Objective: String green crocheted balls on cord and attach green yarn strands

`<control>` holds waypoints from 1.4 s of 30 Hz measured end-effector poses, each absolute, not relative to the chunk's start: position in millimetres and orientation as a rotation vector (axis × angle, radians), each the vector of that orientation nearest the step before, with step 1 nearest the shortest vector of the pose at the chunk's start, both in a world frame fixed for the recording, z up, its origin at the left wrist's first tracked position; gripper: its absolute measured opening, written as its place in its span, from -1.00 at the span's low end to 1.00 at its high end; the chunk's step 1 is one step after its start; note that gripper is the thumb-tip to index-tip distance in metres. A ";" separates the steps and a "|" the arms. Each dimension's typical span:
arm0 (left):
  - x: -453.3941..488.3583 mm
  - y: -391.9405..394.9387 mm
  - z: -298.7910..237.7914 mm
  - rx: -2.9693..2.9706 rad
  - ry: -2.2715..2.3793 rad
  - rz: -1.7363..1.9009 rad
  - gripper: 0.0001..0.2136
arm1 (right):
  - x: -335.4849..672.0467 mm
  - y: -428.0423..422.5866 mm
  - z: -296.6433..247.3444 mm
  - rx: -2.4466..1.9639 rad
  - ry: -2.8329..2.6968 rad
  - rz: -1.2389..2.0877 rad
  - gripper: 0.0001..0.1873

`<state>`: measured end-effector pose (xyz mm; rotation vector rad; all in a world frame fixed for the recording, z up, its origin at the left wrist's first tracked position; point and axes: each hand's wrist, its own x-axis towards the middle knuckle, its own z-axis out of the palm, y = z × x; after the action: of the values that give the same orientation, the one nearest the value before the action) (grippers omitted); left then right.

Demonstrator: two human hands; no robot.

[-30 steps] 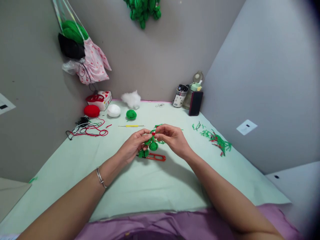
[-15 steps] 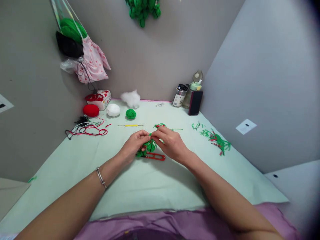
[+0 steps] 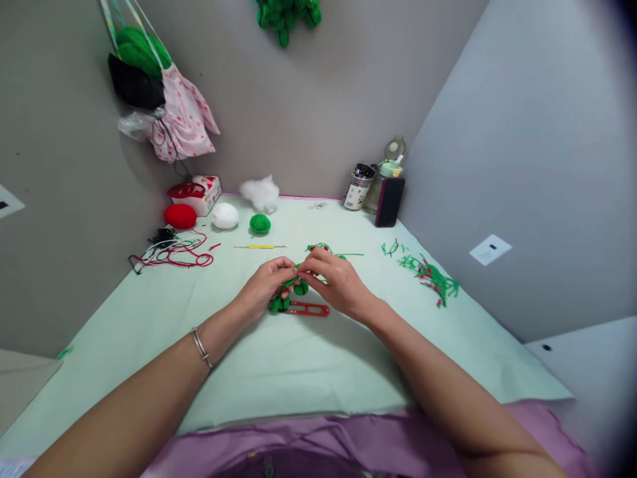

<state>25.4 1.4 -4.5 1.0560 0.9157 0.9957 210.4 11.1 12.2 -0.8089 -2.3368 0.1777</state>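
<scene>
My left hand (image 3: 269,282) pinches a green crocheted piece (image 3: 300,287), which has small rounded parts with dark lines and hangs below the fingers. At the same spot, the fingertips of my right hand (image 3: 336,279) are pressed together on the piece's green yarn, touching my left fingertips. Fine detail between the fingers is hidden. Beneath my hands, red thread snips (image 3: 311,309) lie on the table, with green crocheted bits (image 3: 279,304) against their left end. Just beyond my right hand lies a green and red yarn piece (image 3: 318,247).
A yellow crochet hook (image 3: 261,246) lies behind my hands. Farther back are red (image 3: 180,216), white (image 3: 225,216) and green (image 3: 260,224) yarn balls, plus white stuffing (image 3: 261,194). Yarn scraps (image 3: 430,277) lie right, near a phone (image 3: 389,202) and pen holder (image 3: 357,189). Tangled yarn (image 3: 174,252) lies left.
My hands stay together at the green piece, fingertips shifting slightly. The small rounded part below them has turned a little. The whole view has tilted slightly.
</scene>
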 end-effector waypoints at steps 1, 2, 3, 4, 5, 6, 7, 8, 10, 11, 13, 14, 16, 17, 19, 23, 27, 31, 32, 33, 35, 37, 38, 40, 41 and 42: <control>25.5 1.5 -4.6 1.061 0.917 0.995 -0.76 | 209.9 10.2 12.2 -0.819 -2.344 0.170 -0.84; 25.6 1.5 -4.7 1.071 0.918 0.994 -0.75 | 209.2 9.1 12.4 -0.829 -2.345 0.161 -0.84; 25.8 1.3 -4.7 1.085 0.920 0.991 -0.75 | 208.2 8.1 12.6 -0.838 -2.341 0.150 -0.83; 26.0 1.0 -4.6 1.103 0.925 0.986 -0.74 | 207.3 7.2 12.8 -0.849 -2.326 0.136 -0.83; 26.2 0.5 -4.5 1.123 0.932 0.980 -0.73 | 206.5 6.7 13.0 -0.866 -2.302 0.125 -0.84; 26.4 0.0 -4.4 1.146 0.942 0.974 -0.72 | 206.1 6.5 13.1 -0.889 -2.275 0.122 -0.85; 26.5 -0.5 -4.5 1.167 0.951 0.970 -0.71 | 206.1 6.8 13.2 -0.913 -2.253 0.131 -0.87; 26.5 -0.7 -5.0 1.186 0.955 0.972 -0.70 | 206.4 7.2 13.2 -0.931 -2.241 0.149 -0.88; 26.5 0.0 -7.3 1.215 0.957 0.981 -0.69 | 207.4 8.0 12.9 -0.939 -2.248 0.179 -0.88; 26.4 1.1 -9.3 1.225 0.956 0.986 -0.69 | 207.5 7.8 12.6 -0.930 -2.268 0.175 -0.86; 26.1 4.3 -14.7 1.244 0.953 0.991 -0.70 | 206.0 5.5 11.5 -0.905 -2.300 0.098 -0.79; 26.0 6.2 -17.8 1.257 0.955 0.994 -0.70 | 204.1 3.5 11.0 -0.890 -2.296 0.043 -0.75; 26.1 9.3 -23.2 1.280 0.970 1.006 -0.70 | 198.9 -1.1 10.7 -0.847 -2.237 -0.003 -0.72; 26.3 10.1 -24.8 1.281 0.979 1.011 -0.70 | 196.2 -2.9 11.3 -0.827 -2.181 0.044 -0.72; 26.8 9.9 -25.0 1.255 0.973 1.010 -0.70 | 192.9 -4.1 13.4 -0.823 -2.037 0.330 -0.78; 27.7 4.7 -16.5 1.204 0.863 0.976 -0.72 | 197.4 4.4 17.5 -0.887 -1.722 1.143 -0.75; 28.5 1.2 -11.1 1.192 0.872 0.974 -0.72 | 206.1 13.4 17.3 -0.853 -1.583 1.390 -0.66; 29.0 0.4 -11.1 1.154 0.883 0.982 -0.73 | 207.9 15.3 16.7 -0.842 -1.493 1.414 -0.68; 29.0 0.5 -11.4 1.148 0.881 0.983 -0.73 | 207.8 15.6 16.5 -0.832 -1.475 1.420 -0.68; 28.8 0.7 -11.9 1.144 0.879 0.983 -0.74 | 207.7 16.0 16.2 -0.820 -1.458 1.430 -0.69; 28.3 1.6 -13.4 1.144 0.874 0.982 -0.75 | 207.6 17.2 15.7 -0.801 -1.419 1.454 -0.70; 27.6 3.2 -15.4 1.148 0.871 0.983 -0.76 | 207.8 17.8 15.9 -0.808 -1.394 1.474 -0.71; 27.2 4.1 -16.1 1.156 0.875 0.984 -0.76 | 207.8 17.4 16.6 -0.819 -1.392 1.480 -0.71; 26.6 5.7 -16.1 1.190 0.913 0.998 -0.75 | 207.6 15.1 19.4 -0.831 -1.403 1.490 -0.72; 26.5 6.2 -15.2 1.214 0.944 1.011 -0.75 | 207.5 13.1 21.5 -0.823 -1.412 1.498 -0.73; 26.4 6.4 -13.8 1.239 0.970 1.024 -0.75 | 207.3 10.9 23.8 -0.799 -1.419 1.512 -0.73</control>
<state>26.4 6.4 -13.8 1.2386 0.9704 1.0240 207.3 10.9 23.8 -0.7990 -1.4192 1.5118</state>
